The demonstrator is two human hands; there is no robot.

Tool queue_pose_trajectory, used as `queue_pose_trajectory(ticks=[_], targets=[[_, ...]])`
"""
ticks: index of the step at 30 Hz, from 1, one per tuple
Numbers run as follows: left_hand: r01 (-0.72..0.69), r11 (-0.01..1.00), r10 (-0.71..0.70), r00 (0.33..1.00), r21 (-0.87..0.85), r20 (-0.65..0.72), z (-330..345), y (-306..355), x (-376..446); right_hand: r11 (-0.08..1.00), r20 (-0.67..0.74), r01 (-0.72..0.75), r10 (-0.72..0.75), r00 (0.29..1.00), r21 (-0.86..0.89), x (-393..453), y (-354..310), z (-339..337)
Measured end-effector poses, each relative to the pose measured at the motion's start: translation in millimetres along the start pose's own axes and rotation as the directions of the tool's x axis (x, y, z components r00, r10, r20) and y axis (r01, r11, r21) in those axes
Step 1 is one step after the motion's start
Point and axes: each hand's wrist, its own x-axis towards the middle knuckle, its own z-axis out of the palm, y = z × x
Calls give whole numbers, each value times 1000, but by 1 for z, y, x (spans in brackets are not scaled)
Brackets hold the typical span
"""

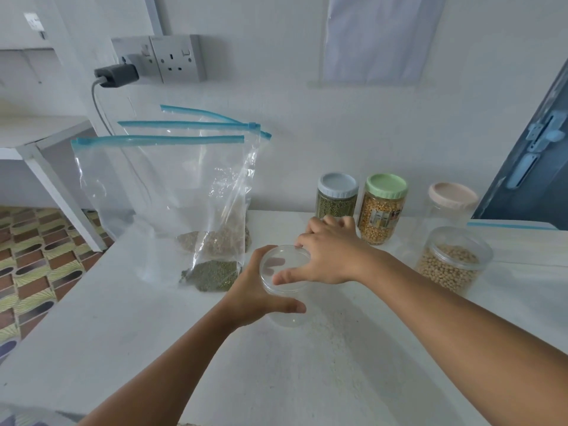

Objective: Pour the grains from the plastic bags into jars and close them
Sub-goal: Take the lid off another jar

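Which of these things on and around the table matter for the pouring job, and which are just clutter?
Job: clear jar, left hand, right hand, zip bags, capped jars, uncapped jar of beans.
Lying about: charger, wall sockets, door.

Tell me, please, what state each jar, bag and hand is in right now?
Clear jar: empty, clear lid on top.
Grey-lidded jar: closed, green grains.
Green-lidded jar: closed, yellow kernels.
Pink-lidded jar: closed, looks empty.
Wide jar: beige grains, clear lid on.
Zip bags: upright, grains at bottom.
Left hand: grips clear jar.
Right hand: fingers on its lid.
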Motion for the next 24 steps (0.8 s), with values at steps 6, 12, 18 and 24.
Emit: queue_pose_trajectory(ticks=[6,12,18,24], targets=[[-3,999,3,1000,41,5,0,-3,4,999,-15,8,-9,1000,-39,3,-3,8],[-46,998,48,998,52,-28,5,2,1,997,-60,36,-40,997,-71,-1,-11,10],[-27,999,28,999,36,-24,4,1,1,996,164,91,-90,982,-1,5,1,-12],[-7,998,7,1000,55,-10,4,0,1,993,6,64,-64,998,-97,2,-20,-2]])
